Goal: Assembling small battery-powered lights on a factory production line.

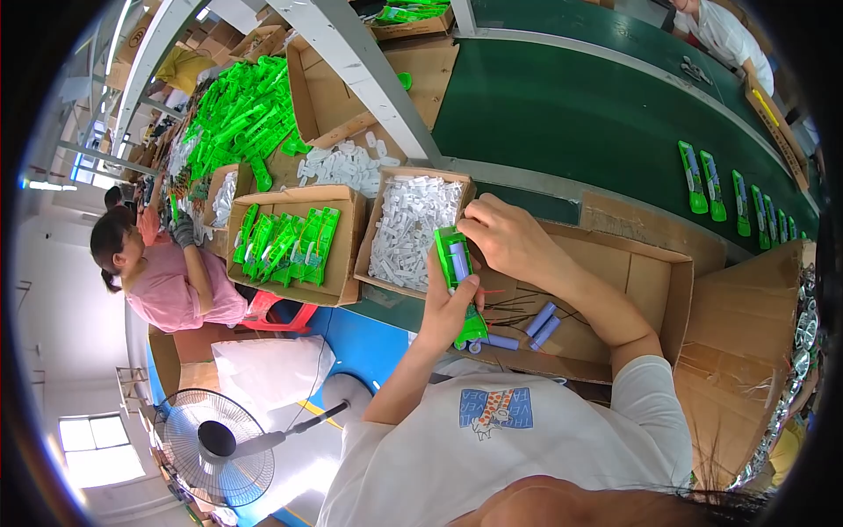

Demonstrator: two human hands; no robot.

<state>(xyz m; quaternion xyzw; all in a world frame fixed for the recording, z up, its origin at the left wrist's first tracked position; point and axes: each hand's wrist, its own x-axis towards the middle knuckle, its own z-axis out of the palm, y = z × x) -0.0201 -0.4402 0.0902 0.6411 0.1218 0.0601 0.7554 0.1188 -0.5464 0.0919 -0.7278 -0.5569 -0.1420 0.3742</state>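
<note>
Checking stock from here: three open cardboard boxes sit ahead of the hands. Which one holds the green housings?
The middle box, left of the hands, with green housings standing in a row. The box of white parts sits beside the right hand; the far box looks empty.

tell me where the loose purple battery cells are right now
In the head view, the loose purple battery cells lie in the shallow cardboard tray, just right of the left hand holding a green housing.
</note>
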